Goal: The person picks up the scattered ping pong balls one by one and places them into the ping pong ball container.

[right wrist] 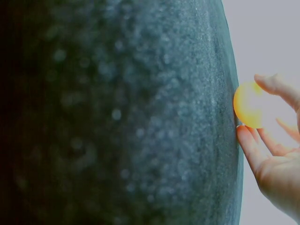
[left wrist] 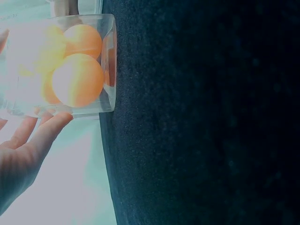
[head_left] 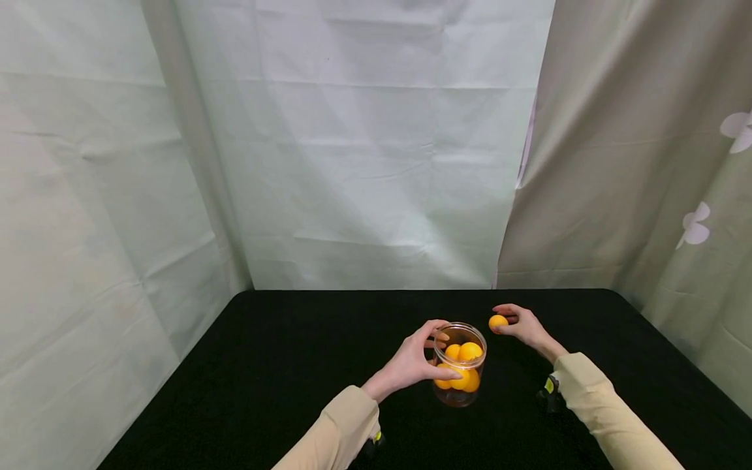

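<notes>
A clear round jar (head_left: 460, 397) without a lid stands upright at the middle right of the head view, several orange ping-pong balls (head_left: 470, 351) inside it. My left hand (head_left: 409, 360) grips the jar from the left, thumb on the near side and fingers round the far side. In the left wrist view, the balls (left wrist: 78, 80) show through the jar's wall. To the right of the jar, and apart from it, my right hand (head_left: 529, 329) pinches a single orange ping-pong ball (head_left: 498, 323). The right wrist view shows this ball (right wrist: 248, 105) between thumb and fingers.
A black cloth-covered table (head_left: 282, 378) spreads under both hands. Behind it hangs a pale sheet (head_left: 364, 183), with a beige curtain (head_left: 599, 163) at the right. Dark wrist devices (head_left: 550, 391) sit at the sleeves' cuffs.
</notes>
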The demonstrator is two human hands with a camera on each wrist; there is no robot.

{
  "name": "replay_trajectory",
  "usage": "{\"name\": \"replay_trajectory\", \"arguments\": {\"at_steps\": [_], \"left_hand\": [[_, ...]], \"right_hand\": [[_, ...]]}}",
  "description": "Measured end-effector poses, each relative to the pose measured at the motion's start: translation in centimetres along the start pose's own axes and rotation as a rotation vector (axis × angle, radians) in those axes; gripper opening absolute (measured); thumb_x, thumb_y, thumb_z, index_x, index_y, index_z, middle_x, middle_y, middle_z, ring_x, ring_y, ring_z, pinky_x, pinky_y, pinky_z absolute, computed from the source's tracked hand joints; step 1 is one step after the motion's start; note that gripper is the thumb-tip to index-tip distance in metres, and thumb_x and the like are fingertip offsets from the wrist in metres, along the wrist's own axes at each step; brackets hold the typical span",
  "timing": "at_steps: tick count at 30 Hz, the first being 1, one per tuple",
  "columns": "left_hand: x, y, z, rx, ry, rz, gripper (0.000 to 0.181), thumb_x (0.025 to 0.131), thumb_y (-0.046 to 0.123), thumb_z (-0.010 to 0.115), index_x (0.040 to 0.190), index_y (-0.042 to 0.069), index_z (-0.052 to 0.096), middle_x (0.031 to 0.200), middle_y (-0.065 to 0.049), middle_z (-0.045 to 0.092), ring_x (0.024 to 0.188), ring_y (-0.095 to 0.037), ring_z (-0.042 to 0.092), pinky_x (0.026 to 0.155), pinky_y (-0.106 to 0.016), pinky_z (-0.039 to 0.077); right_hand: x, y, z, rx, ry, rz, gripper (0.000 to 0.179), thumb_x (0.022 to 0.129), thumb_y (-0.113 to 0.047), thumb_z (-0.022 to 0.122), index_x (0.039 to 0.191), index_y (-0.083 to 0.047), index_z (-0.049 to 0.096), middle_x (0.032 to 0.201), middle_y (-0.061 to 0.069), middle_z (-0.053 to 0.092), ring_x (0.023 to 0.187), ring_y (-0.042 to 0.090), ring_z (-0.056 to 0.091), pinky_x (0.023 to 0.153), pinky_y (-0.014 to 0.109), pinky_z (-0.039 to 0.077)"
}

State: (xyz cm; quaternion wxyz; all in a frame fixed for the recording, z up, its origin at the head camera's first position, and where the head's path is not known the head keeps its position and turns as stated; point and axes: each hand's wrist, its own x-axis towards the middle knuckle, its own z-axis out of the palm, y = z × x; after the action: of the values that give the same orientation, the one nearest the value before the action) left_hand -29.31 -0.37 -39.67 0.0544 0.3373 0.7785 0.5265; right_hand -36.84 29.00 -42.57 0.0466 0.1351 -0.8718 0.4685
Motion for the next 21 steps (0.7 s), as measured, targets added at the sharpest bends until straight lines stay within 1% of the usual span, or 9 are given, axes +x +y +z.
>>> {"name": "replay_trajectory", "arguments": {"at_steps": [4,10,17,21], "left_hand": [[0.02,-0.09,0.05,-0.005,-0.001,0.006,0.069,0.072,0.026,0.075,0.129,0.028,0.038,0.119,-0.001,0.043,0.103,-0.020,0.047,0.074,-0.028,0.046],[0.05,-0.06,0.09,-0.003,0.002,0.002,0.068,0.072,0.025,0.075,0.129,0.028,0.037,0.119,-0.002,0.043,0.103,-0.021,0.046,0.073,-0.028,0.046],[0.07,-0.02,0.11,-0.005,-0.002,0.013,0.069,0.071,0.027,0.075,0.128,0.029,0.038,0.118,-0.003,0.044,0.105,-0.024,0.046,0.075,-0.028,0.045],[0.09,0.00,0.17,0.001,0.002,0.006,0.069,0.070,0.027,0.076,0.128,0.030,0.038,0.119,-0.003,0.045,0.105,-0.024,0.046,0.075,-0.028,0.045]], "right_hand": [[-0.03,-0.08,0.15,-0.002,0.000,-0.007,0.044,0.081,-0.008,0.067,0.117,0.010,0.049,0.112,0.028,0.049,0.091,0.034,0.052,0.074,0.040,0.047],[0.01,-0.12,0.09,-0.003,-0.014,-0.003,0.040,0.081,-0.008,0.067,0.114,0.010,0.051,0.108,0.026,0.051,0.088,0.031,0.053,0.073,0.038,0.048],[-0.10,-0.12,0.01,0.000,-0.024,0.024,0.038,0.083,-0.009,0.065,0.114,0.008,0.053,0.105,0.022,0.053,0.087,0.029,0.054,0.073,0.038,0.047],[-0.13,-0.14,0.01,0.005,-0.026,0.040,0.039,0.083,-0.011,0.065,0.114,0.008,0.052,0.106,0.021,0.052,0.087,0.029,0.054,0.074,0.039,0.047]]}}
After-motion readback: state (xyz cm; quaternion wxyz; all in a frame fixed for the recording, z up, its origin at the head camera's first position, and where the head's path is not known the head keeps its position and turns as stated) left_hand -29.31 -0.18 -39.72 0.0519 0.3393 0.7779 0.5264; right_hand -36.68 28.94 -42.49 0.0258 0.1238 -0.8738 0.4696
